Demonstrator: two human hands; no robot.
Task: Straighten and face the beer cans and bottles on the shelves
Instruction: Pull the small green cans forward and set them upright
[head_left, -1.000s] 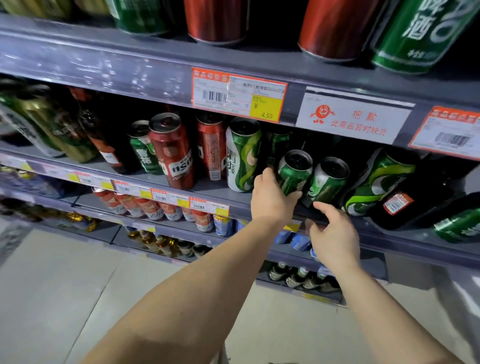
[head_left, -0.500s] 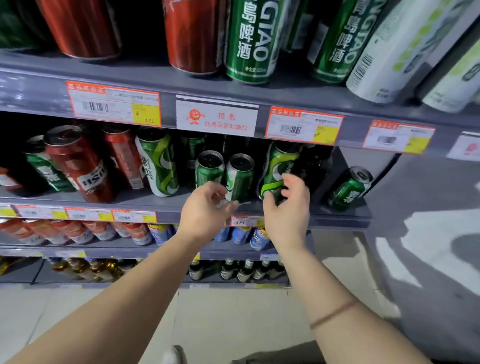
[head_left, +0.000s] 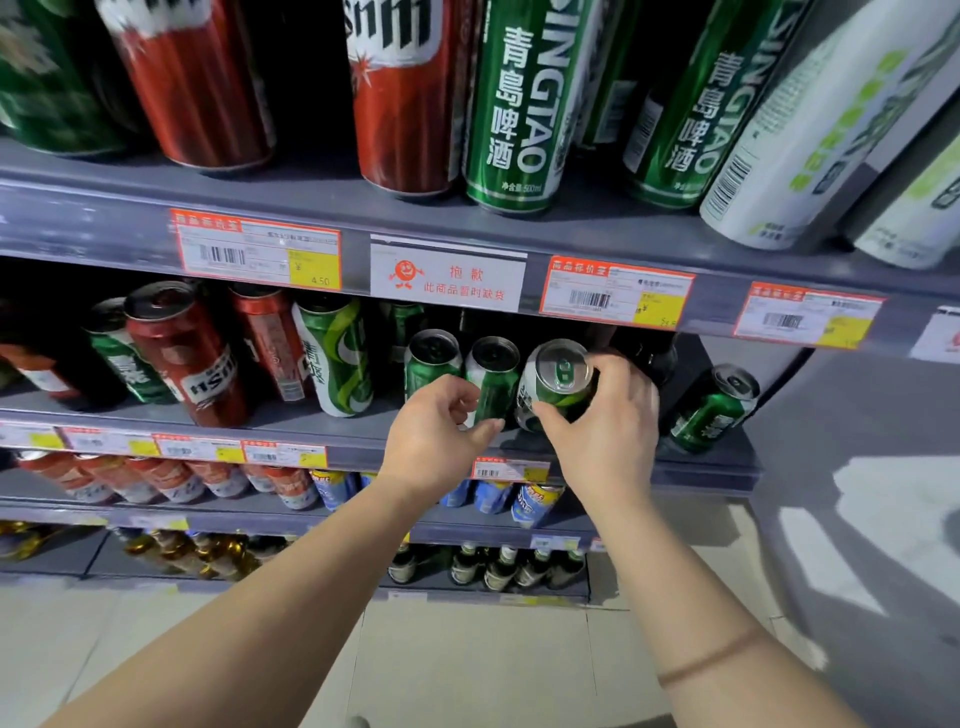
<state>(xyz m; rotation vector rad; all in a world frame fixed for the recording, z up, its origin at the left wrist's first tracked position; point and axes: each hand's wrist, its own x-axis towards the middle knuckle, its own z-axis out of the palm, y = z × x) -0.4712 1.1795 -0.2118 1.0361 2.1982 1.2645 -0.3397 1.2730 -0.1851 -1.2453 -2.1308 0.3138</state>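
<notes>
On the middle shelf (head_left: 358, 446), my right hand (head_left: 608, 441) grips a green and white beer can (head_left: 558, 382) tilted toward me, its silver top and tab showing. To its left stand two small green cans (head_left: 434, 358) (head_left: 496, 366). My left hand (head_left: 434, 434) hovers in front of them with loosely curled fingers, its thumb tip at the base of the second can, holding nothing. Another green can (head_left: 711, 410) leans alone at the shelf's right end. A dark bottle (head_left: 655, 358) stands behind my right hand.
Further left on the same shelf are a tall green and white can (head_left: 337, 358) and red cans (head_left: 187, 358). The shelf above holds tall green cans (head_left: 519, 104), red cans and white cans. Lower shelves carry more cans and bottles. Price tags line the shelf edges.
My right hand has closed around the green and white can and tipped its top toward me. My left hand has come off the small green can. The view has shifted right and closer.
</notes>
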